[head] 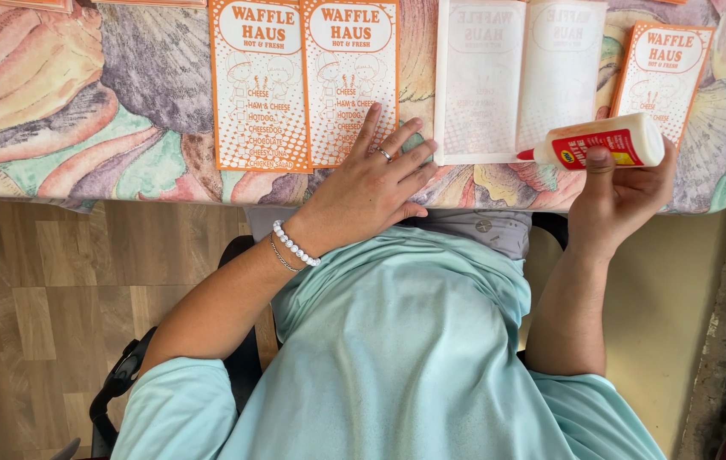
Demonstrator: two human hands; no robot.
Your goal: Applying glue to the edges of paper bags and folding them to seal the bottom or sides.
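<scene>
Right hand (623, 192) grip closed around glue bottle (606, 141), held sideways, red nozzle toward blank paper bag (478, 85). Left hand (371, 183) fingers spread, flat on the printed orange bag (350, 81) at the bench (124, 102) edge.

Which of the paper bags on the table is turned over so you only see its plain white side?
The wide white paper bag, just above the glue bottle in the right hand; the others show orange print.

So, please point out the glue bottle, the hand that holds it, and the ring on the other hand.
glue bottle (606, 143), head view, its label.
right hand (623, 192), head view, its back.
ring (385, 154), head view, the band on a left finger.
</scene>
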